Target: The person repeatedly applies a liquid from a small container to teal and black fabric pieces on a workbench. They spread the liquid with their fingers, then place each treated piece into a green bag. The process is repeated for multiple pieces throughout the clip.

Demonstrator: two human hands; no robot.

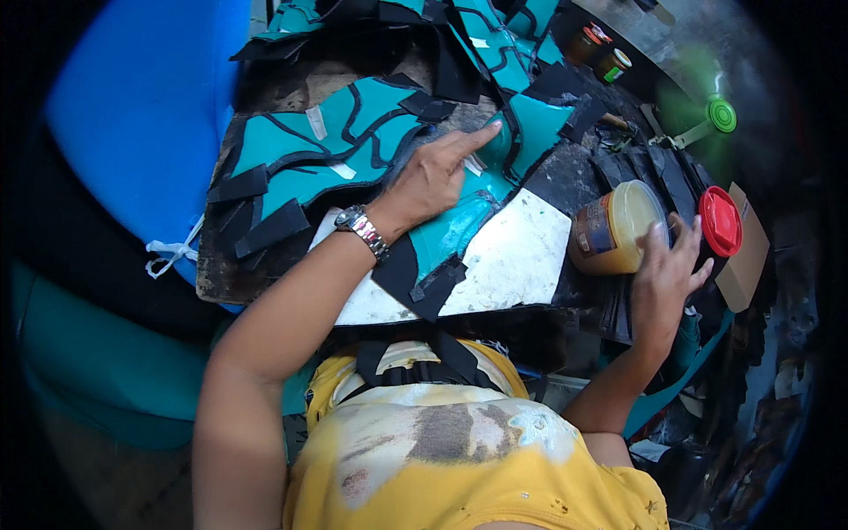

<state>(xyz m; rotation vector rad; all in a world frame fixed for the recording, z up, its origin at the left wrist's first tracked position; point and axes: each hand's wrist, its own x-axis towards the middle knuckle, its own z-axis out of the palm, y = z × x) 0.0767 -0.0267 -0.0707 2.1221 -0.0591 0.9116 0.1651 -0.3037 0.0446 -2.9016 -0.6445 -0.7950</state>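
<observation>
Left hand [433, 177] laid flat, fingers together, forefinger extended, pressing a teal-and-black cut piece [450, 234] onto the white board [512, 261] at bench centre; wristwatch [362, 228] on that wrist; right hand [664, 274] fingers spread, touching the open jar of yellowish paste [614, 228]; red lid [721, 221] just beside the jar; further teal pieces [327, 146] stacked behind.

Your view is moderately bright at centre, falling to black vignette around the fisheye rim. A green lens flare sits at 2 o'clock. Edges bend and blur; the 4 o'clock corner stays dim.
</observation>
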